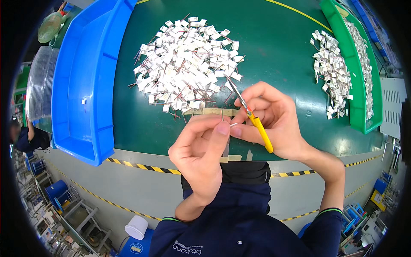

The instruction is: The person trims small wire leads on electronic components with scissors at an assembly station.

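Note:
My left hand [199,143] is closed, thumb and forefinger pinching a small part with a thin lead; most of it is hidden by the fingers. A short white end [233,124] of what looks like that part shows between my two hands. My right hand [276,120] holds a pair of yellow-handled scissors [260,129] against the palm, thin metal blades pointing up and to the left. Its thumb and fingertip also come close to the white end; whether they touch it I cannot tell. Just beyond the hands lies a large heap of white tagged pieces with thin brownish wires [184,64].
A long blue bin [81,141] stands on the left, with one small white piece inside. At right, a smaller heap of similar pieces [332,73] lies beside a green tray [355,64] holding more. Tape strips [209,111] cross the green table [278,47] near its front edge.

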Demonstrator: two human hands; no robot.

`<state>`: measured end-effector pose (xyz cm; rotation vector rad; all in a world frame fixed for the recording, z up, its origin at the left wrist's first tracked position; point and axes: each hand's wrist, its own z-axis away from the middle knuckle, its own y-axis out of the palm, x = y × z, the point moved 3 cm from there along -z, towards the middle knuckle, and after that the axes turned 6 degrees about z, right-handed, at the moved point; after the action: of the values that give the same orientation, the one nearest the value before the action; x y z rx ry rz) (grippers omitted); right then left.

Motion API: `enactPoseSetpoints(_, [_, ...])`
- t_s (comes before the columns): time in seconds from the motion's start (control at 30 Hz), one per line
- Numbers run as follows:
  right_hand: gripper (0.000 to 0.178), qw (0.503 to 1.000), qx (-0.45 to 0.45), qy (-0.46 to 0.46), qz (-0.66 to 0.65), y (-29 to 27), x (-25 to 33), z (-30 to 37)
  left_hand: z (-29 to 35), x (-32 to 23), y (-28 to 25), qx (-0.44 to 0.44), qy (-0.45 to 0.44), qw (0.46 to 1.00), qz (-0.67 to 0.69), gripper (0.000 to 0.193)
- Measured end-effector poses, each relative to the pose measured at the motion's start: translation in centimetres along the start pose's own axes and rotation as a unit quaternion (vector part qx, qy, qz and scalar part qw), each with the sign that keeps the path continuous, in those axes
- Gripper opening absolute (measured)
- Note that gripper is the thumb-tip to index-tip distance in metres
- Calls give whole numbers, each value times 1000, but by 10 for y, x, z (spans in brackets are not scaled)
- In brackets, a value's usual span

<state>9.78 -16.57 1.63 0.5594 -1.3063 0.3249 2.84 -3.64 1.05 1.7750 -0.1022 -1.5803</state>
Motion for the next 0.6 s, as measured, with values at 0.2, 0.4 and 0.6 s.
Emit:
enactPoseSetpoints(0.2, [41,1000,1,20,24,3,6,0,-2,0,-1,-9,4,1000,-26,6])
enactPoseSetpoints(0.4, [38,999,13,-26,37,3,1,2,1,-2,2,-26,-14,999,-30,6])
enactPoseSetpoints(0.6, [37,998,29,-34,54,2,0,4,1,-3,0,-24,-20,999,-28,6])
